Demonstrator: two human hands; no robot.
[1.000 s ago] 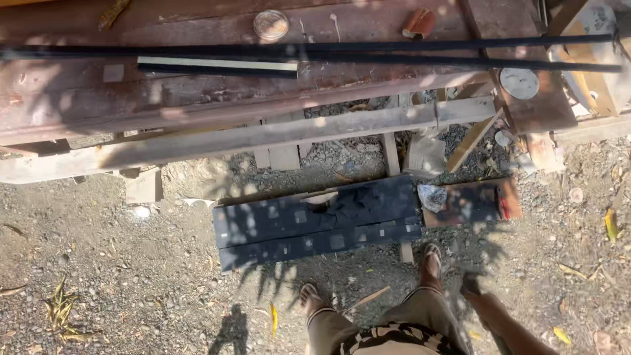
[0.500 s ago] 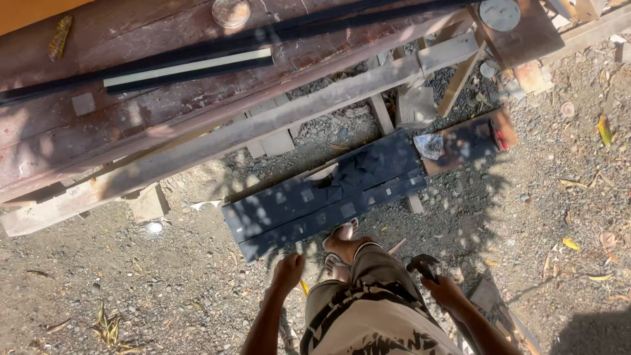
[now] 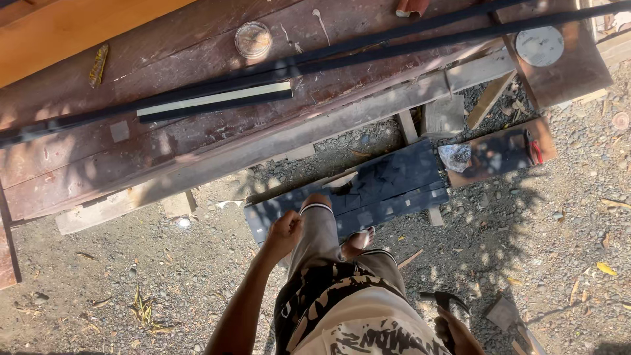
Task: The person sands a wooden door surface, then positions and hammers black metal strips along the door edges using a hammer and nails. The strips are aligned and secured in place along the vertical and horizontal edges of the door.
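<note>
Wooden bench (image 3: pixel 79 177), black metal bars (image 3: pixel 368 52), perhaps two round lids (image 3: pixel 253 39)

No labels, signs or screens anywhere. Only one possible package: a crumpled silvery wrapper (image 3: pixel 455 156), lying at the left end of a reddish board (image 3: pixel 503 151) on the gravel, right of the dark planks; too small to tell more.

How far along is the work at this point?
Done: long black bars and a pale strip lie on the wooden bench. In hand: the right hand grips a dark curved tool; the left hand is an empty fist. Left: bars look untouched.
</note>
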